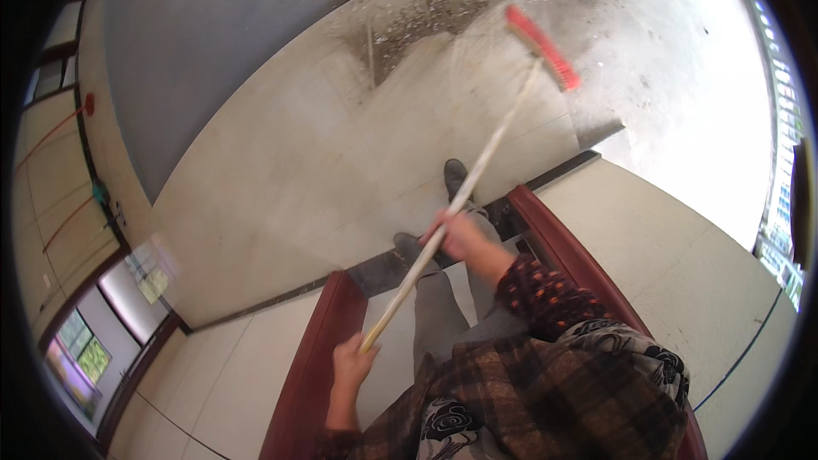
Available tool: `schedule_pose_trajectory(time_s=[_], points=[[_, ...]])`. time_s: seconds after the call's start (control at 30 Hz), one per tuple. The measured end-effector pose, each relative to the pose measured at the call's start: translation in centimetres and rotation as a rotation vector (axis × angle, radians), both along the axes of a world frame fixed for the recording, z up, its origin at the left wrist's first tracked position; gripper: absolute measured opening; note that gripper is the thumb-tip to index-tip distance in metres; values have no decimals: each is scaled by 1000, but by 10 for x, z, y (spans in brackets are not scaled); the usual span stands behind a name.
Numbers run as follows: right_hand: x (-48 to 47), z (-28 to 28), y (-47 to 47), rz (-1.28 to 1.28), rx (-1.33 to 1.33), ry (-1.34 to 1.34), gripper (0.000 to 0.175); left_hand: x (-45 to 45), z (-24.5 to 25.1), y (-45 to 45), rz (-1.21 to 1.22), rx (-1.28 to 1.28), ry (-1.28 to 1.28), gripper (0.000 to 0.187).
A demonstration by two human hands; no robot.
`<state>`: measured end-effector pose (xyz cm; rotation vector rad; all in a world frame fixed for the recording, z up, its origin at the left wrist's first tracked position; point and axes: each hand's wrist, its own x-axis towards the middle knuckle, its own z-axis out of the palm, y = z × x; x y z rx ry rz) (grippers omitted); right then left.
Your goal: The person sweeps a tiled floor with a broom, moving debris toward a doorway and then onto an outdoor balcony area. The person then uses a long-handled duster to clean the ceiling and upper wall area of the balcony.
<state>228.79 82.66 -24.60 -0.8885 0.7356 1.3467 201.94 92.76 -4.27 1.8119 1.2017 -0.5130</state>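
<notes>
A long pale broom handle (pixel 489 152) runs diagonally from my hands up to a red broom head (pixel 543 49) on the floor. My left hand (pixel 353 361) is closed around the handle's lower, near end. Further up the shaft, my right hand (pixel 455 236) grips it, slightly blurred. The bristles lie to the right of a patch of dark dirt and small pale debris (pixel 418 29) scattered on the light floor. Streaks of dust mark the floor beside the patch.
My dark shoes (pixel 455 177) stand just past a dark threshold strip (pixel 377 271). Dark red door frame sides (pixel 323 338) rise on both sides of me. A grey floor area (pixel 211 45) lies at the upper left. Long-handled tools (pixel 89 105) lean by the far-left wall, and a railing (pixel 783 108) edges the right.
</notes>
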Motion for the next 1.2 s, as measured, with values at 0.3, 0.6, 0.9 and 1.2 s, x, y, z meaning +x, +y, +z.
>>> schedule_pose_trajectory(time_s=[0.3, 0.6, 0.9, 1.2], points=[[-308, 81, 112, 495, 63, 633, 16, -236, 179, -43, 578, 29, 382, 21], [-295, 28, 193, 401, 155, 457, 11, -197, 142, 91, 235, 69, 559, 18], [-70, -44, 249, 272, 160, 145, 24, 2, 56, 188, 35, 189, 328, 14], [310, -85, 165, 55, -157, -378, 28, 275, -102, 138, -100, 109, -104, 24]])
